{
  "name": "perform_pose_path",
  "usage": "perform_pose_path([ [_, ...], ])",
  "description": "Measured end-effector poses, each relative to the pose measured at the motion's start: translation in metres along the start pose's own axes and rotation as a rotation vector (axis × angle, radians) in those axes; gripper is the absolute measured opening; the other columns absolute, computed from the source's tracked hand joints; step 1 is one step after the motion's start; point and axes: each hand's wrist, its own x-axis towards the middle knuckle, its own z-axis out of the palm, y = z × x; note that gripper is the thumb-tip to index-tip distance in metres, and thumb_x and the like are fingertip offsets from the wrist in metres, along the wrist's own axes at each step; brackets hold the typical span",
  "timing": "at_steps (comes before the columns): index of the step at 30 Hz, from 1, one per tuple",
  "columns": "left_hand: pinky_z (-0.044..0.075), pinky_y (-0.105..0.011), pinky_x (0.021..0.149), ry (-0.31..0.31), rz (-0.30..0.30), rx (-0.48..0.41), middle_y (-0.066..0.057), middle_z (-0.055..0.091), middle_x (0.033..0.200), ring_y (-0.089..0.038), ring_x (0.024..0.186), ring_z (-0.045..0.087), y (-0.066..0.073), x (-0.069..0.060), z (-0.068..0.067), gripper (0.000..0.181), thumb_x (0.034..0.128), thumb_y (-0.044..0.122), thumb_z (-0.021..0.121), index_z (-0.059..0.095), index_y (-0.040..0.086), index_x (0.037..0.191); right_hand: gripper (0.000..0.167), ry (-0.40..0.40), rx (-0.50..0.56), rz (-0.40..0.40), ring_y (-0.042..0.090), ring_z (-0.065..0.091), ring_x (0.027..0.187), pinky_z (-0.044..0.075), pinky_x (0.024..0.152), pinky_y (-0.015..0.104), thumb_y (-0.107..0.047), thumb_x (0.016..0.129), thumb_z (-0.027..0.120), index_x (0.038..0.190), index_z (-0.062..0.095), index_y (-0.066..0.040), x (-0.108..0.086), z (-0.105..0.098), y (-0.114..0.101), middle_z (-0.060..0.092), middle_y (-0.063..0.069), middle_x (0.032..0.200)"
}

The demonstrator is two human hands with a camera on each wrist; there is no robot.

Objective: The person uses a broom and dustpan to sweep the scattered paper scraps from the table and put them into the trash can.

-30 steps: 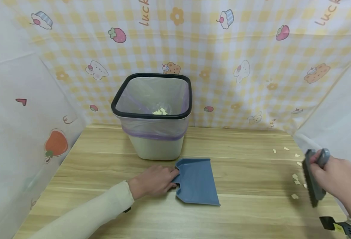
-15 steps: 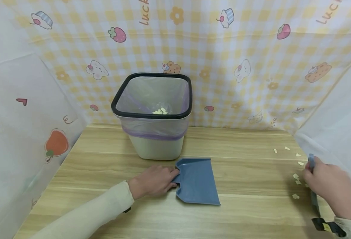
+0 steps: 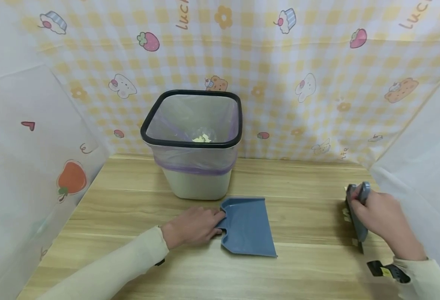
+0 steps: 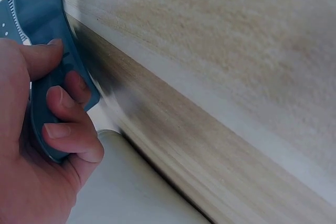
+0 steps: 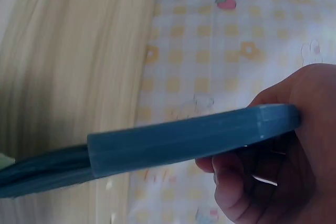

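Note:
My left hand (image 3: 193, 225) grips the short handle of a blue-grey dustpan (image 3: 247, 227), which lies on the wooden table with its wide edge facing right. In the left wrist view, the thumb and curled fingers wrap the dustpan handle (image 4: 44, 98). On the right, my right hand (image 3: 382, 218) holds a matching hand brush (image 3: 358, 225) by its grip, bristles down on the tabletop. Pale yellow scraps (image 3: 346, 214) show along the brush's left side, some partly hidden by it. The right wrist view shows the brush's dark bristles (image 5: 47, 169) bent against the wood.
A cream bin with a black rim (image 3: 190, 144) and a clear purple-edged liner stands behind the dustpan. Pale scraps (image 3: 202, 138) lie inside it. Checked cloth (image 3: 272, 83) hangs behind the table (image 3: 306, 266), and white cloth lines both sides.
The brush first shifted toward the near right edge, then swept left, pushing the scraps toward the dustpan. My left hand and the dustpan have stayed in place.

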Motion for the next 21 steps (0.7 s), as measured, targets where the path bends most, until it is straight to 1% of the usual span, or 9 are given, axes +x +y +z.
perform_pose_path([
  [6,0.058,-0.034,0.068,-0.001,-0.006,-0.001,-0.002,0.069,0.099,-0.014,0.078,0.068,0.0,0.0,0.0,0.025,0.1118,0.031,0.066,0.064,0.008,0.12,0.014,-0.041,0.065,-0.037,0.02,0.049,0.054,0.042,0.052,0.041,-0.011,0.104,0.059,0.097,0.067,-0.002,0.015,0.008,-0.032,0.051,-0.001,0.058],
  [8,0.058,-0.034,0.067,0.0,-0.008,-0.002,-0.002,0.069,0.099,-0.014,0.078,0.068,0.001,0.0,0.0,0.024,0.1117,0.031,0.066,0.064,0.008,0.12,0.013,-0.051,0.085,-0.056,0.019,0.049,0.054,0.043,0.053,0.041,-0.011,0.105,0.06,0.101,0.069,-0.002,0.018,0.011,-0.044,0.053,-0.002,0.058],
  [10,0.058,-0.034,0.066,0.0,-0.01,-0.002,-0.003,0.069,0.099,-0.014,0.077,0.068,0.001,-0.001,0.0,0.025,0.1117,0.031,0.066,0.064,0.008,0.12,0.01,-0.045,0.102,-0.088,0.018,0.05,0.054,0.043,0.054,0.04,-0.008,0.103,0.061,0.103,0.07,-0.003,0.021,0.015,-0.055,0.055,-0.003,0.059],
  [16,0.057,-0.034,0.065,0.0,-0.013,-0.003,-0.003,0.069,0.098,-0.014,0.076,0.067,0.001,0.0,-0.001,0.025,0.1115,0.031,0.067,0.064,0.008,0.119,0.005,-0.02,0.142,-0.177,0.014,0.053,0.056,0.047,0.055,0.039,-0.004,0.099,0.067,0.099,0.071,-0.006,0.026,0.022,-0.083,0.061,-0.005,0.064],
  [21,0.058,-0.035,0.067,-0.005,-0.014,-0.008,-0.003,0.07,0.099,-0.015,0.079,0.069,0.0,0.0,0.001,0.025,0.1119,0.031,0.066,0.064,0.008,0.119,0.007,-0.014,0.158,-0.227,0.012,0.055,0.058,0.049,0.057,0.039,-0.003,0.098,0.068,0.097,0.072,-0.009,0.025,0.024,-0.095,0.064,-0.005,0.068],
])
